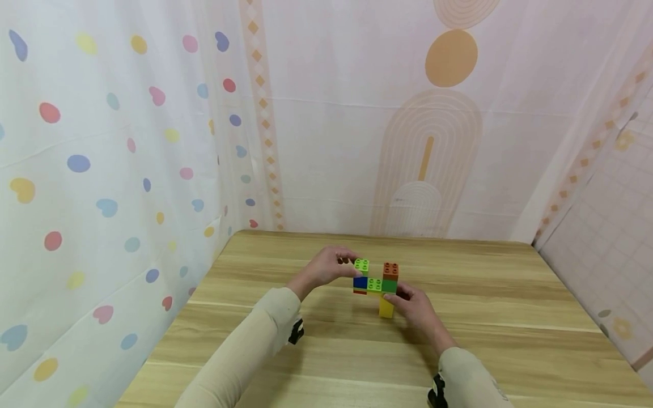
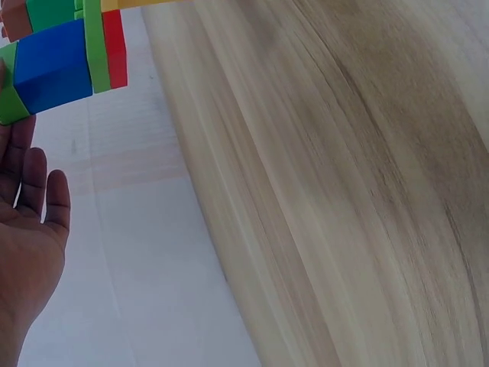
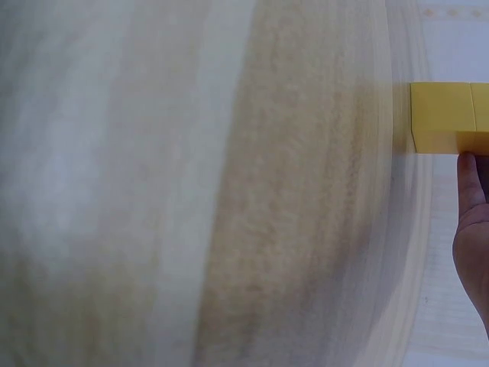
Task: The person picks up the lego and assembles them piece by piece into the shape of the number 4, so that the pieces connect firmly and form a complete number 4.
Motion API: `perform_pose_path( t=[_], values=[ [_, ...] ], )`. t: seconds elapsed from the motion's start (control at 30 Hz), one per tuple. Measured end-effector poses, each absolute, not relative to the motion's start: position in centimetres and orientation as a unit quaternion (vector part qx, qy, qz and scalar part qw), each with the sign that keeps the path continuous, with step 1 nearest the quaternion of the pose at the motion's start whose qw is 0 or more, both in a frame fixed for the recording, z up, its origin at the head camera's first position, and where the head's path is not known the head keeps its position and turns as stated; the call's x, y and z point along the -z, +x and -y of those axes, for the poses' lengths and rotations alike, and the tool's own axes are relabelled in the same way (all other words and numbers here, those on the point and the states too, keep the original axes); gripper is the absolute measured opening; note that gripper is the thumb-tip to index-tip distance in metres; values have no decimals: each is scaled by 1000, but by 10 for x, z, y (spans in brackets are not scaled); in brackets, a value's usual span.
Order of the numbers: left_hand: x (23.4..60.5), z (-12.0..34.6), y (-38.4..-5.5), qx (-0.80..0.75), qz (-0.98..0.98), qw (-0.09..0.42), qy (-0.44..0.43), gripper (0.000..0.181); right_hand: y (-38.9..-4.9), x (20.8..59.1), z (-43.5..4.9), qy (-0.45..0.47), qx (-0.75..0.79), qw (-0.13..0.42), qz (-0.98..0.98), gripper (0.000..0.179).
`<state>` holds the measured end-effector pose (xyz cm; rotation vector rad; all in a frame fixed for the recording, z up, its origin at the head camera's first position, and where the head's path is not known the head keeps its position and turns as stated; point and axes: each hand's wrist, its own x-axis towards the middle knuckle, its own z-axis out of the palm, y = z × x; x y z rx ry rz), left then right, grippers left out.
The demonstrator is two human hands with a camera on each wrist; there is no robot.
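A structure of toy building blocks stands near the middle of the table. Its base is a yellow column (image 1: 386, 307), bearing a lime crosspiece (image 1: 374, 284). On the crosspiece's right end sit a green block (image 1: 390, 285) and a brown block (image 1: 390, 271); on its left end, a blue block (image 1: 360, 282) topped by a lime block (image 1: 361, 265). Under that end shows a red piece (image 2: 114, 50). My left hand (image 1: 326, 267) pinches the top lime block. My right hand (image 1: 417, 309) holds the yellow column from the right, its far fingers hidden.
The wood-grain table (image 1: 326, 368) ends at a patterned curtain (image 1: 326, 158) behind the blocks. A dotted curtain (image 1: 112, 170) hangs along the left side. Dark devices sit at both wrists, below the sleeves (image 1: 250, 345).
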<state>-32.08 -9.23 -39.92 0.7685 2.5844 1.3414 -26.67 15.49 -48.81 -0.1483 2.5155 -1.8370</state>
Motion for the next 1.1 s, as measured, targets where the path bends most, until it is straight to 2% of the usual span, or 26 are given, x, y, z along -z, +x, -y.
perform_pose_path(
  t=[1.1],
  values=[
    [404, 90, -318, -439, -861, 55, 252, 33, -267, 490, -154, -41, 594, 7, -804, 41]
  ],
)
